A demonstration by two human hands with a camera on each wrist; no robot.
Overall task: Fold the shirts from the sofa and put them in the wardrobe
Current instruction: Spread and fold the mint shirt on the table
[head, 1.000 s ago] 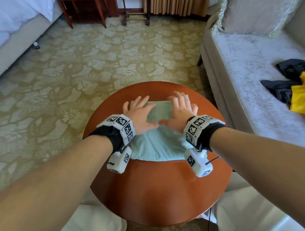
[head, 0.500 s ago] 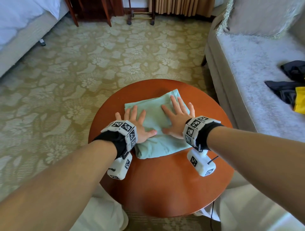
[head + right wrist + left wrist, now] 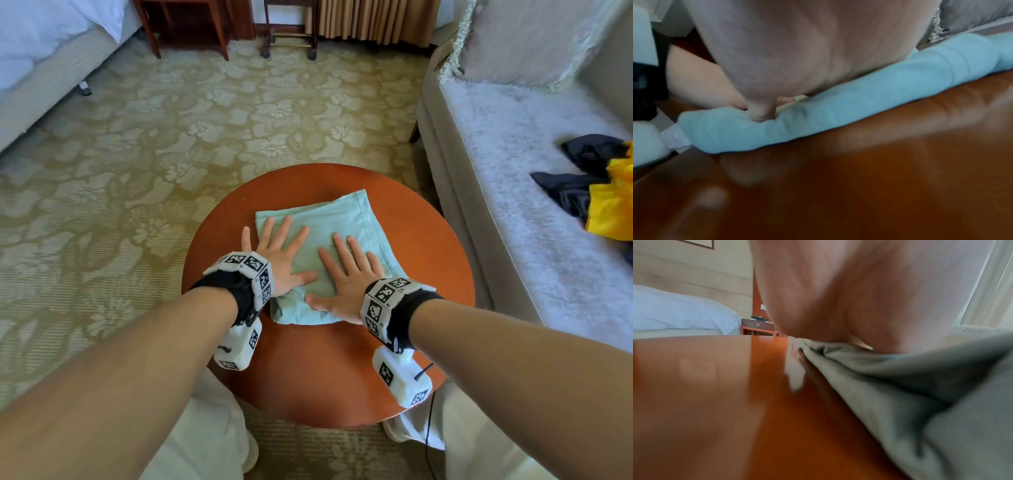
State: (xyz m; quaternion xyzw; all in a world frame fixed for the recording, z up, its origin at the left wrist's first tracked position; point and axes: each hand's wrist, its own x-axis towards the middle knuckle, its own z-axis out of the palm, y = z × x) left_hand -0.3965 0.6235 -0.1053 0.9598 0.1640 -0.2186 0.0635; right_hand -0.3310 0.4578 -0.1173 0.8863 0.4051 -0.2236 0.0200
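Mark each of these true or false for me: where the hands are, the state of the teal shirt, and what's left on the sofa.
1. Both hands lie flat with fingers spread on the teal shirt. True: left hand and right hand press on it.
2. The teal shirt lies unfolded and hangs over the table edge. False: it is a folded rectangle wholly on the round table.
3. A yellow garment and a dark garment lie on the sofa. True.
4. The right hand is lifting a shirt corner. False: its palm rests flat on top.
5. The folded shirt is already in the wardrobe. False: it is on the table; no wardrobe is in view.
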